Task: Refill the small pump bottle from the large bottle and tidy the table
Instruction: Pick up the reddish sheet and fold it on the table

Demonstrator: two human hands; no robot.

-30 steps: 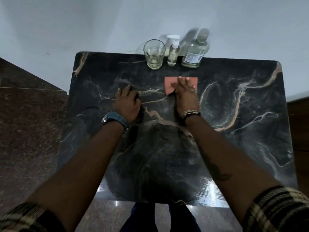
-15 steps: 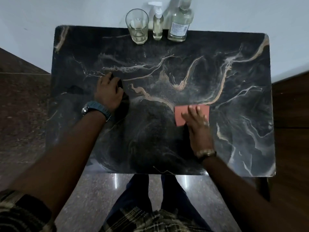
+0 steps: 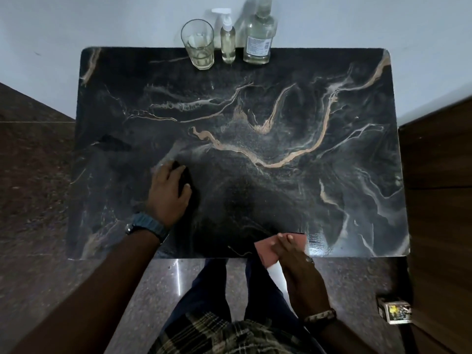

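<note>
The right hand (image 3: 297, 261), fingers flat on the pink cloth (image 3: 265, 251), has dragged it from far to the near table (image 3: 357, 72) edge; left hand (image 3: 168, 195) rests open; small pump bottle (image 3: 228, 42) stands far; wiping nearly done

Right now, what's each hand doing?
Left hand: open, resting on the table.
Right hand: open, fingers pressing the pink cloth at the near edge.

Small pump bottle (image 3: 228, 42) upright between glass (image 3: 198, 44) and large bottle (image 3: 258, 34)

Both grips (image 3: 169, 190) (image 3: 296, 261) flat (fingers straight)
</note>
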